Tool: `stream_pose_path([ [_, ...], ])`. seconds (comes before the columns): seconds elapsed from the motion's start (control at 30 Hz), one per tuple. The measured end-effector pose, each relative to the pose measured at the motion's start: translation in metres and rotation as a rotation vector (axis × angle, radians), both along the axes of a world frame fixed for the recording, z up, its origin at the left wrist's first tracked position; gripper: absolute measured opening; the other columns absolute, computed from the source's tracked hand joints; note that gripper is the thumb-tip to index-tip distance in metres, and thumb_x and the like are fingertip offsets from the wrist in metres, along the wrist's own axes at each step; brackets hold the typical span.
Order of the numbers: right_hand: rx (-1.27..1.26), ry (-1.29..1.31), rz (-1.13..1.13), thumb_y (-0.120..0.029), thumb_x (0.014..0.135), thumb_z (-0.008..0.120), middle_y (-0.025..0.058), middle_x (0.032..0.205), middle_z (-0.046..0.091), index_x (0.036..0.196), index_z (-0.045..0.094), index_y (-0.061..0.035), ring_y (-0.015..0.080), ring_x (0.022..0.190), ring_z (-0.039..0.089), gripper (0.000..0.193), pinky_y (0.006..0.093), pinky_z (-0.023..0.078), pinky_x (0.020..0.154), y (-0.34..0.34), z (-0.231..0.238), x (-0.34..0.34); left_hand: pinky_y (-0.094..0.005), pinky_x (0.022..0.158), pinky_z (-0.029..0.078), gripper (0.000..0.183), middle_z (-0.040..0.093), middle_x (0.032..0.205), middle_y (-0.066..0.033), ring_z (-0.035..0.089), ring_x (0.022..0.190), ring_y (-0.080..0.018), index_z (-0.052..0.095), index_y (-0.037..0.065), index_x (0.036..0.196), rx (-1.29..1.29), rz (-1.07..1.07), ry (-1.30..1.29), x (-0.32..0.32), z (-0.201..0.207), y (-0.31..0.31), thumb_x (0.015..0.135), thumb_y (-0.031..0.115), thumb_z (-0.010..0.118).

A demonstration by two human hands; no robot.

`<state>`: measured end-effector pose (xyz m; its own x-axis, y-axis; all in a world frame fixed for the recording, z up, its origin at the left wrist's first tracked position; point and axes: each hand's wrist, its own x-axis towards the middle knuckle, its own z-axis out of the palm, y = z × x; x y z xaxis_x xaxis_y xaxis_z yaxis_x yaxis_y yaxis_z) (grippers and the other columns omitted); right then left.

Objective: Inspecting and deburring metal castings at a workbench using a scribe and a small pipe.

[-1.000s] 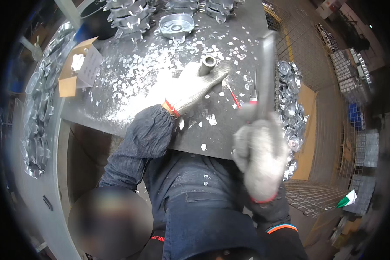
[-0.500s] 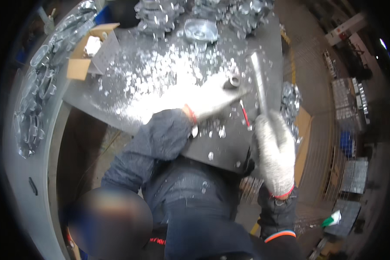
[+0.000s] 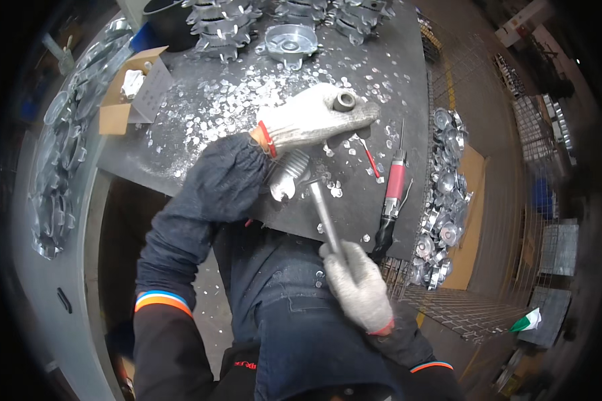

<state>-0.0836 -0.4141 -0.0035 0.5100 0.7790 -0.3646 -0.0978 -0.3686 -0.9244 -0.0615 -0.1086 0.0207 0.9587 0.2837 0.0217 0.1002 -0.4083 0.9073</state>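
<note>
My left hand (image 3: 318, 119), in a white knit glove with a red cuff, is closed around a short grey metal tube (image 3: 344, 101), whose open round end shows above the fingers. Below its wrist, a finned silver metal part (image 3: 289, 172) lies partly hidden by the sleeve. A straight metal rod (image 3: 327, 219) is gripped in my right hand (image 3: 360, 286), also gloved. The rod's far end is close to the finned part, over the near edge of the dark tabletop (image 3: 374, 67). Metal flakes (image 3: 214, 113) are scattered around my left hand.
A red-and-grey air tool (image 3: 394, 184) and a small red-handled tool (image 3: 371, 162) lie at the right. Stacked castings (image 3: 224, 30) and a single round casting (image 3: 291, 41) stand at the back. An open carton (image 3: 150, 90) is left; a wire cage of castings (image 3: 441, 200) is right.
My right hand has swung left and toward me with the rod, which now points toward the finned part. The air tool has come into plain view. My left hand still holds the tube.
</note>
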Motion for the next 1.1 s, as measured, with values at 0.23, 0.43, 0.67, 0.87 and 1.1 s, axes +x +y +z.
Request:
stream_pose_path([
  [0.23, -0.076, -0.505, 0.21, -0.035, 0.105, 0.07, 0.0207, 0.099, 0.078, 0.131, 0.065, -0.0063, 0.0416, 0.094, 0.076, 0.039, 0.0465, 0.061, 0.082, 0.025, -0.014, -0.004, -0.0323, 0.062, 0.049, 0.054, 0.073, 0.079, -0.0012, 0.062, 0.07, -0.0107, 0.083, 0.012, 0.106, 0.007, 0.662, -0.322, 0.011, 0.008, -0.016, 0.106, 0.062, 0.062],
  [0.43, -0.087, -0.444, -0.05, -0.038, 0.108, 0.066, 0.0242, 0.104, 0.077, 0.134, 0.065, -0.005, 0.0408, 0.093, 0.078, 0.042, 0.0463, 0.062, 0.083, 0.034, -0.015, 0.02, -0.0366, 0.067, 0.052, 0.046, 0.074, 0.078, -0.0088, 0.067, 0.071, -0.018, 0.082, 0.006, 0.104, 0.274, 0.63, -0.079, -0.028, -0.002, 0.051, 0.104, 0.05, 0.069],
  [0.67, 0.131, -0.477, 0.105, -0.031, 0.106, 0.07, 0.0236, 0.097, 0.076, 0.132, 0.064, -0.0028, 0.0417, 0.087, 0.077, 0.038, 0.0464, 0.062, 0.078, 0.039, -0.016, 0.006, -0.0295, 0.062, 0.054, 0.058, 0.063, 0.079, -0.0013, 0.064, 0.07, -0.0127, 0.07, 0.004, 0.095, -0.194, 0.608, -0.159, -0.093, -0.014, 0.066, 0.109, 0.06, 0.06],
  [0.87, 0.129, -0.947, 0.245, -0.036, 0.105, 0.069, 0.0148, 0.066, 0.067, 0.13, 0.067, -0.0043, 0.0359, 0.059, 0.071, 0.041, 0.045, 0.059, 0.053, 0.064, -0.035, -0.005, -0.0312, 0.065, 0.054, 0.055, 0.063, 0.079, -0.0022, 0.066, 0.074, -0.0151, 0.067, 0.003, 0.098, -0.23, 0.643, -0.282, -0.102, -0.013, 0.055, 0.109, 0.057, 0.062],
  [1.1, 0.004, -1.085, 0.239, -0.039, 0.106, 0.067, 0.013, 0.066, 0.068, 0.134, 0.066, -0.0036, 0.0341, 0.056, 0.07, 0.045, 0.0438, 0.058, 0.051, 0.069, -0.036, -0.012, -0.0309, 0.063, 0.054, 0.058, 0.066, 0.074, -0.002, 0.062, 0.065, -0.0113, 0.073, 0.003, 0.1, 0.069, 0.502, -0.308, -0.105, -0.01, 0.05, 0.108, 0.059, 0.062],
])
